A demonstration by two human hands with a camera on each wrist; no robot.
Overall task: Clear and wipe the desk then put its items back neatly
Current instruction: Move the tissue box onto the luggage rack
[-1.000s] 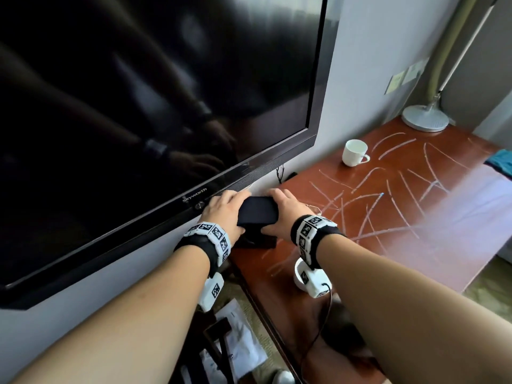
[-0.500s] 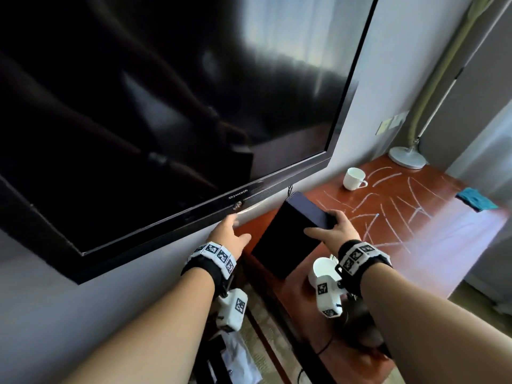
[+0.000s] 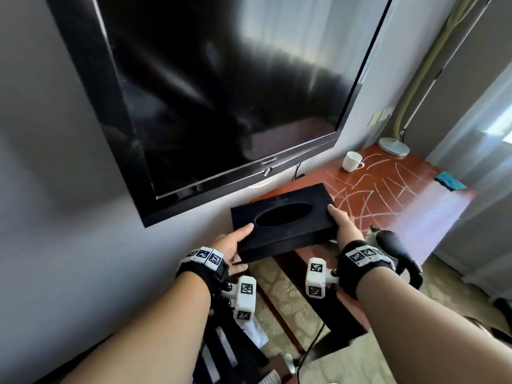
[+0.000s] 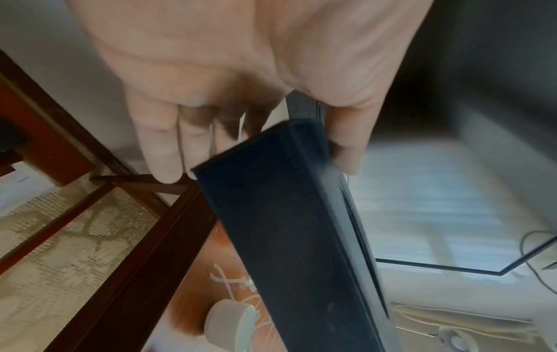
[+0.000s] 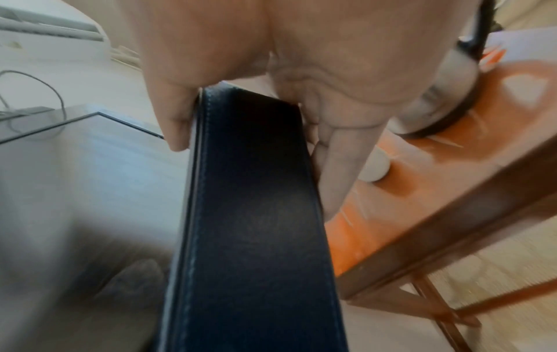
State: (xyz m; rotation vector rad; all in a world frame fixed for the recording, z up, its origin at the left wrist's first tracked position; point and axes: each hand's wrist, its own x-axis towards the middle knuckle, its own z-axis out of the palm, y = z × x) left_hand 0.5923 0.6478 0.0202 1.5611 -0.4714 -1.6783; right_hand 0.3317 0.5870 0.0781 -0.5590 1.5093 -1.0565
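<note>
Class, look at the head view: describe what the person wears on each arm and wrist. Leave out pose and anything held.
Both forearms are bare, with no sleeves. Each wrist carries a black band: left wrist band, right wrist band. White blocks printed with black square markers sit on top of each band. A white camera unit with similar markers hangs below the left wrist, another beside the right.
</note>
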